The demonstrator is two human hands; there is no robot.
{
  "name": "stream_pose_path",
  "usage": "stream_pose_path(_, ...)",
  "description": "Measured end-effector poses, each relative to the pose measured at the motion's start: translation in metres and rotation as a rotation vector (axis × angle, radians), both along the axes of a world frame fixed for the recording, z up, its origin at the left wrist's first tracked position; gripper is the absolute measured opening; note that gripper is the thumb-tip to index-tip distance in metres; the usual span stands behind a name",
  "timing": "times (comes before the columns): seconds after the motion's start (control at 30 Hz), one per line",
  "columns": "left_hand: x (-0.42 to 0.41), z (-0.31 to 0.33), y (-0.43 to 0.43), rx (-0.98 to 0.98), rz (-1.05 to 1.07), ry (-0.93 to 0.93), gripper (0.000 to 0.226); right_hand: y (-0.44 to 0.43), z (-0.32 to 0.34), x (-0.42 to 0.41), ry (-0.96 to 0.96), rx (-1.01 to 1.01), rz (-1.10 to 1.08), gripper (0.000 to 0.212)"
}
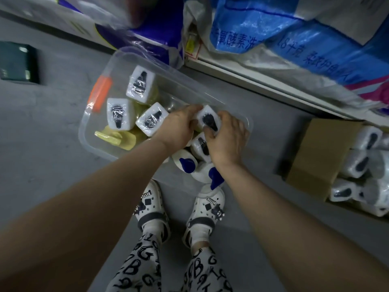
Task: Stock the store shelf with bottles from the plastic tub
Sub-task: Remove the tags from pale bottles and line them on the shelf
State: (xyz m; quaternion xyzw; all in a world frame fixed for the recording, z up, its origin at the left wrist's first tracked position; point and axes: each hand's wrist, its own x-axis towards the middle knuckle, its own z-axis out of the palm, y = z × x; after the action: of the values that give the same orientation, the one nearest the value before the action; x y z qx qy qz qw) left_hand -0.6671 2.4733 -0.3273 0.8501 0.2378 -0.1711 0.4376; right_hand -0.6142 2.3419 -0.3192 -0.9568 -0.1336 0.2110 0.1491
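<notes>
forearms point(109, 197) reaching down | left hand point(179, 125) + right hand point(228, 138) both curled round one wrapped bottle point(207, 118) inside tub point(88, 114) | several more in there, shelf point(252, 81) part-stocked | guessing midway-ish

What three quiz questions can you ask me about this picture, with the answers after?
1. True or false: the left hand and the right hand both grip one wrapped bottle.
2. What colour is the clip on the plastic tub? A green, B orange, C pink.
3. Fill the gap: the plastic tub stands on the grey ____.
Key: 1 true; 2 B; 3 floor.
</notes>
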Motion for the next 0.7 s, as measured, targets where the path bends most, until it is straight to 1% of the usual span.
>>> stream_pose_path(0.1, 0.004, -0.013, 0.0, -0.008, -0.005, 0.002, 0.048, 0.004, -0.008, 0.001, -0.017, -0.074, 0.02, 0.051)
stream_pose_path(0.2, 0.008, -0.021, -0.001, -0.022, -0.003, 0.012, 0.051, 0.006, -0.015, 0.004, 0.048, -0.122, 0.047, 0.064)
stream_pose_path(0.23, 0.01, -0.022, -0.001, -0.026, -0.002, 0.017, 0.052, 0.007, -0.017, 0.006, 0.066, -0.135, 0.049, 0.063)
stream_pose_path(0.33, 0.011, -0.023, 0.001, -0.013, -0.02, 0.047, 0.053, 0.012, -0.016, 0.012, 0.05, -0.134, 0.042, 0.046)
stream_pose_path(0.37, 0.011, -0.022, 0.001, -0.011, -0.027, 0.054, 0.054, 0.014, -0.015, 0.013, 0.046, -0.13, 0.049, 0.043)
stream_pose_path(0.57, 0.011, -0.007, 0.003, -0.042, -0.029, 0.049, 0.055, 0.01, -0.002, 0.008, -0.016, -0.083, 0.071, 0.039)
stream_pose_path(0.7, 0.011, 0.011, 0.005, -0.062, -0.02, -0.008, 0.06, 0.009, 0.024, 0.009, 0.037, -0.023, 0.045, 0.042)
